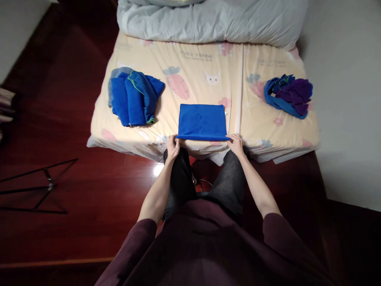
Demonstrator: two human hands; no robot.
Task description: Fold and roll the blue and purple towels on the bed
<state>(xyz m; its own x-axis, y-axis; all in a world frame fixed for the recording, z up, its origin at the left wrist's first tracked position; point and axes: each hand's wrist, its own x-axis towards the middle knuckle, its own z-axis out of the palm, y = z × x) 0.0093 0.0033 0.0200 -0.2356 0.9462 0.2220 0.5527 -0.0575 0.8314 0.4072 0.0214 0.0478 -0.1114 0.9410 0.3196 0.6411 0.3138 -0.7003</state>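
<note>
A blue cloth lies flat as a neat rectangle on the bed, close to its front edge and in the middle of the person's reach. The cloth's near edge forms a narrow raised fold, with a small white tag showing at its right side. The left hand pinches the near left corner between thumb and fingers, and the right hand grips the near right corner in the same way, so the near edge runs straight between them.

To the left of the cloth, well apart from it, sits a loose pile of blue towels with some bright green edging. Well apart on the right, near the bed's side, is a smaller crumpled heap of blue and purple fabric. The cream bed sheet under all of these is printed with carrots, flowers, lettering and a white animal face, and a pale strip runs down it just right of the cloth. A bunched grey quilt lies across the far end.

The person stands at the front edge in dark trousers and a maroon shirt. Thin black stand legs rest on the red-brown floor to the left, and a pale wall rises beyond the bed's right side.
</note>
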